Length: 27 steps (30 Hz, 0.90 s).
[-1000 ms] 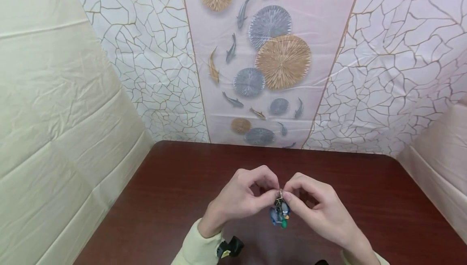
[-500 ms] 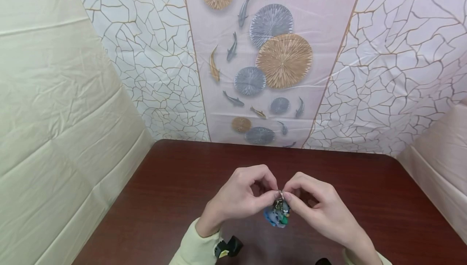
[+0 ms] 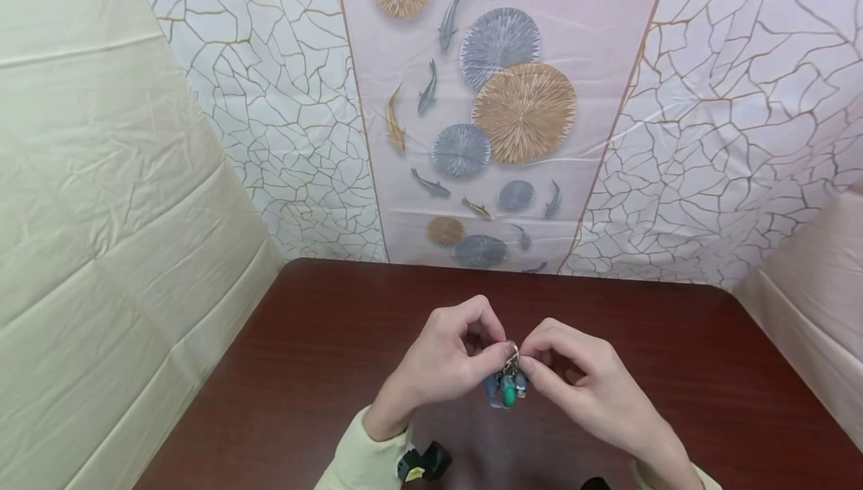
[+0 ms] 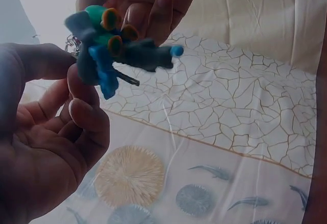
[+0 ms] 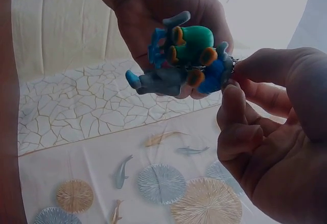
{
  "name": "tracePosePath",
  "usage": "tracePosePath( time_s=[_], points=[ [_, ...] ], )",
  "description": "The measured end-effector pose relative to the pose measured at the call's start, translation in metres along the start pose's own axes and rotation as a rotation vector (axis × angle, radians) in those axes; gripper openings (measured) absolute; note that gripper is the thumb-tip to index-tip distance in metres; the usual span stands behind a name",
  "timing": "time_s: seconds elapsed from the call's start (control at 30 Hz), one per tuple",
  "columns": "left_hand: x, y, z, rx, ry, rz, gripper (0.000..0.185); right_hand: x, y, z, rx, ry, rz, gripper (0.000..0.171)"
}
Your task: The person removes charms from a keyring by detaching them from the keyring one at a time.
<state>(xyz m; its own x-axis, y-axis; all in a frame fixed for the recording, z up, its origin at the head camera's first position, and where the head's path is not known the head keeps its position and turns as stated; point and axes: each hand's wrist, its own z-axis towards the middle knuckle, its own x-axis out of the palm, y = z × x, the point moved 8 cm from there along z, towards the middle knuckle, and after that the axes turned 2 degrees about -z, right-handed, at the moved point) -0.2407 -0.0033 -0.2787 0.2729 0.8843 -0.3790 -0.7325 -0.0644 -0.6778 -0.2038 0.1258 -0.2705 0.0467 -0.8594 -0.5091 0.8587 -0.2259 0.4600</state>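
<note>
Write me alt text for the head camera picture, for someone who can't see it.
Two hands meet over a dark red-brown table: the left hand and right hand each pinch a small metal ring, from which a cluster of blue and green charms hangs. Behind hangs a wall cloth printed with fish and round fans.

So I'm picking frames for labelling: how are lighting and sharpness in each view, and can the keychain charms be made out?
Head view: evenly lit and sharp, wide-angle bend at the edges; the charm bunch is tiny between the left hand and right hand. Left wrist view: backlit, hands dark, charms slightly soft. Right wrist view: also backlit, yet the charms' green, blue and orange colours read clearly.
</note>
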Motion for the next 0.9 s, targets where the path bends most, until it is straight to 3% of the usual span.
tracePosePath(
  time_s=[0.3, 0.5, 0.73, 0.9],
  points=[
    [0.004, -0.005, 0.001, 0.049, 0.021, -0.029, 0.015, -0.003, 0.008, 0.002, -0.100, -0.040, 0.140, 0.032],
    [0.009, -0.009, 0.000, 0.083, 0.040, -0.106, 0.012, -0.004, 0.011, 0.002, -0.123, -0.046, 0.199, 0.028],
    [0.009, -0.014, -0.001, 0.128, 0.009, -0.219, 0.011, -0.006, 0.014, 0.003, -0.145, -0.050, 0.229, 0.027],
    [0.010, -0.017, 0.000, 0.164, 0.006, -0.180, 0.013, -0.009, 0.017, 0.003, -0.158, -0.077, 0.228, 0.025]
  ],
)
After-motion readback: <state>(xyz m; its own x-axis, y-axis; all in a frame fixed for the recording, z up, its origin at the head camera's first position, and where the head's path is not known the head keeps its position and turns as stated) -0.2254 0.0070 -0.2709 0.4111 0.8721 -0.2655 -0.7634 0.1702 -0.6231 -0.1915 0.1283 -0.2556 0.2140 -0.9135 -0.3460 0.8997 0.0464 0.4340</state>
